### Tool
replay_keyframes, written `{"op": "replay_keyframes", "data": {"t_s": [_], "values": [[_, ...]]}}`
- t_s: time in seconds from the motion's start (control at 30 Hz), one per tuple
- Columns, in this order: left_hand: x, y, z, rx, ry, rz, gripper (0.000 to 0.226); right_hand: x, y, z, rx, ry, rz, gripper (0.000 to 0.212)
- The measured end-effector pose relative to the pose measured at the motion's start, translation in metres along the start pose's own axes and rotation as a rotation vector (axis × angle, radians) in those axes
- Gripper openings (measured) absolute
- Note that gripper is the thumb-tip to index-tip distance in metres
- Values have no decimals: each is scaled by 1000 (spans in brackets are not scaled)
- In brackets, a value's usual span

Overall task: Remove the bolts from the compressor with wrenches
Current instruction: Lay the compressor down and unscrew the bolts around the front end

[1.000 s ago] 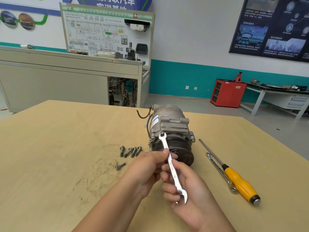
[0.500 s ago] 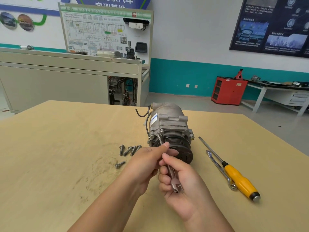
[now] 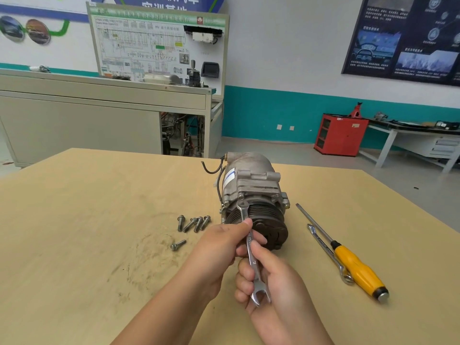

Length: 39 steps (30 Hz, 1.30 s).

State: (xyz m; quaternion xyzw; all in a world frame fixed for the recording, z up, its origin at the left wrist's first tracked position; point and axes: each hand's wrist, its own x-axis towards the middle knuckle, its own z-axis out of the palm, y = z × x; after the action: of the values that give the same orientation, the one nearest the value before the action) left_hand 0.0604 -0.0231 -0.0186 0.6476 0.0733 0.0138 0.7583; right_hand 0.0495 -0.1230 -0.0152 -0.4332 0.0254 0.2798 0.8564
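A grey metal compressor (image 3: 251,188) with a black pulley lies on the wooden table (image 3: 87,220), pulley toward me. A silver open-ended wrench (image 3: 251,250) runs from just below a bolt (image 3: 241,195) on the compressor's front flange down into my hands. My left hand (image 3: 219,247) pinches the wrench's upper shaft. My right hand (image 3: 271,285) grips its lower half, the open jaw showing over my palm. Several removed bolts (image 3: 194,223) lie left of the compressor, and one more bolt (image 3: 178,245) lies nearer me.
A yellow-handled screwdriver (image 3: 348,260) and a second wrench (image 3: 326,252) lie side by side on the table to the right of the compressor. Beyond the table stand a grey workbench, a wiring display board and a red cabinet.
The wrench turned in my hands: its flat side faced me, went edge-on half a second ago, and now faces me again. Both hands stayed in front of the pulley.
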Motion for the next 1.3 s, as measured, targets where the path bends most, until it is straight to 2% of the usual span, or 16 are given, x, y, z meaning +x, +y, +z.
{"op": "replay_keyframes", "data": {"t_s": [0.17,0.57,0.93,1.07,1.3], "values": [[2,0,3,41,27,25,42,1,3,-1,-23,42,-55,35],[3,3,-2,96,67,36,42,3,4,5,-20,6,-86,39],[1,9,-9,137,62,41,43,0,2,11,-101,-63,-82,34],[1,10,-7,191,107,61,43,0,1,10,-132,-62,-88,32],[3,15,-11,198,120,68,44,1,-1,18,-105,-106,-73,27]]}}
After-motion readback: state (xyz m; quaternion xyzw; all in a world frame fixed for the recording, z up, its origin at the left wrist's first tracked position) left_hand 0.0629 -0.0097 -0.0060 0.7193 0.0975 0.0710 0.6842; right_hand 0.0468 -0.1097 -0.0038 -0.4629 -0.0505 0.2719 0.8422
